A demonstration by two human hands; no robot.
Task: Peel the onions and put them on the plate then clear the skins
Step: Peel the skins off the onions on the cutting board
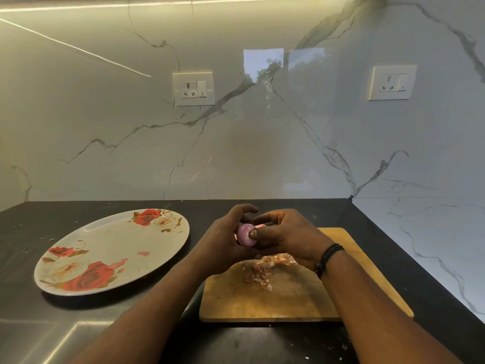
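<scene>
Both my left hand (223, 240) and right hand (286, 239) are pinching this slick onion (245, 233), so it might squirt out toward the far wall, missing the plate (105, 243) on the left.

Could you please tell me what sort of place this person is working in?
Most likely a home kitchen: a dark countertop against a marble-patterned backsplash with wall sockets, a wooden chopping board strewn with onion skins, and a floral plate nearby.

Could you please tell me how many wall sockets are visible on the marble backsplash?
2. One wall socket sits left of centre, above the plate; the other socket is on the right, above the cutting board. Nothing appears to hide more.
</scene>
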